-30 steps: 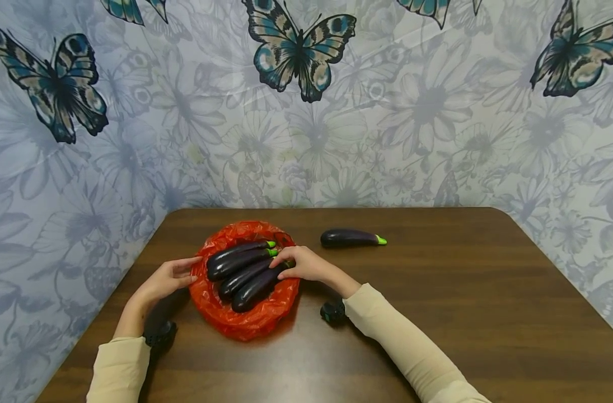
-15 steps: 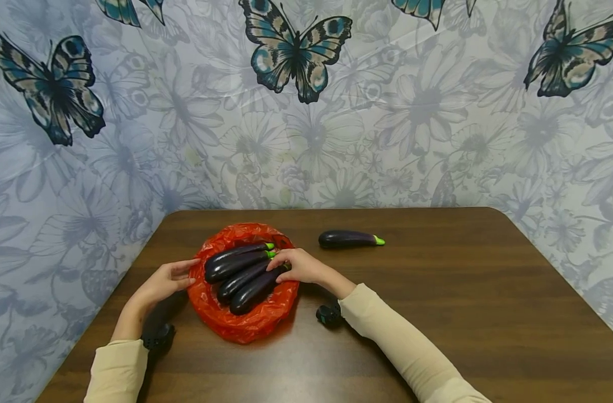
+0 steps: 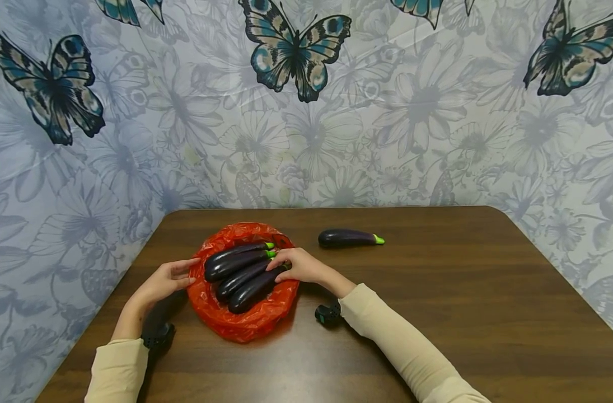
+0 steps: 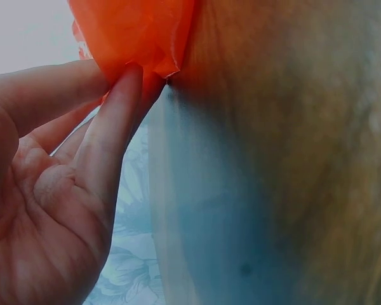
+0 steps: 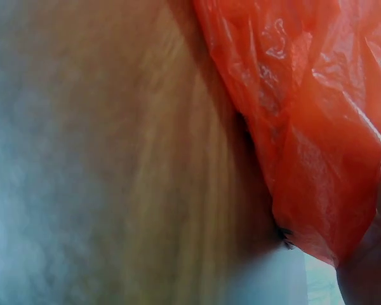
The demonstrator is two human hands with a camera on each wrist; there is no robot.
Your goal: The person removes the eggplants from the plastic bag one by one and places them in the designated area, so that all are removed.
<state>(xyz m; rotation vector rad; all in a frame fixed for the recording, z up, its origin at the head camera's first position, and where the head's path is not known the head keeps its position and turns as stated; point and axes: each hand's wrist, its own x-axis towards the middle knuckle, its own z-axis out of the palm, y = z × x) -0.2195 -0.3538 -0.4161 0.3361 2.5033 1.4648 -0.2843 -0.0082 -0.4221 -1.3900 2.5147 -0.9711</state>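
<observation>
Several glossy dark eggplants [image 3: 238,265] lie side by side in a red plastic bag [image 3: 235,330] with its rim rolled into a ring. My left hand [image 3: 161,282] touches the bag's left side, fingers and thumb nearly straight; the left wrist view shows the fingertips [image 4: 132,79] against the plastic. Over the bag's right rim reaches my right hand [image 3: 303,265], its curled fingers and thumb gripping the stem end of the nearest eggplant [image 3: 253,292]. That stem is partly hidden by the hand. In the right wrist view the bag [image 5: 324,140] covers most of the fingers.
One more eggplant [image 3: 349,238] lies behind and right of the bag, its green stem pointing right. Everything rests on a brown wooden table [image 3: 462,291]. A butterfly-print cloth [image 3: 346,140] hangs behind the table's far edge.
The head view has shifted slightly. Both hands, the bag and the eggplants otherwise keep their places.
</observation>
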